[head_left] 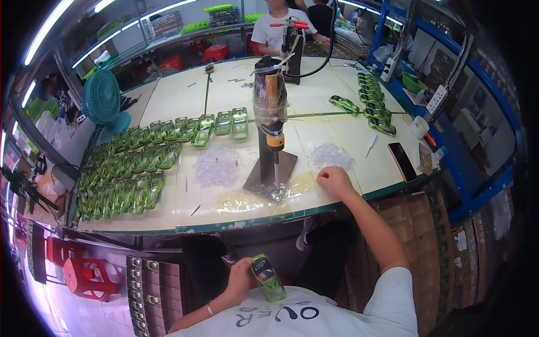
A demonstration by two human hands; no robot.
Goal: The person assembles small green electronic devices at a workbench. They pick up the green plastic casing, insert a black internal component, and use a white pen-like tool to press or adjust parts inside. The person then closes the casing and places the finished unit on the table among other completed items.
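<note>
The pale worktable (168, 208) spans the whole view ahead of me, and it is laid out in zones so that each stock sits within reach of one arm. The largest stock, the rows of green toy car shells (126, 174), fills the left part of the table, packed side by side to save surface. A second, shorter line of green shells (373, 104) runs along the far right edge, well apart from the first, which I judge keeps two batches from mixing. The upright press tool (269, 112) stands at the centre on its dark base plate (270, 174), directly ahead of me so that both arms reach it equally. Two heaps of small clear parts flank it: the left heap (216, 165) and the right heap (331, 155). My right hand (336, 181) rests on the table just beside the right heap, fingers curled loosely and holding nothing that I can see; it sits there to pick parts without travel. My left hand (242, 276) is below the table edge, near my chest, closed around one green toy car body (268, 278), tilted with its upper surface toward me, probably for inspection.
</note>
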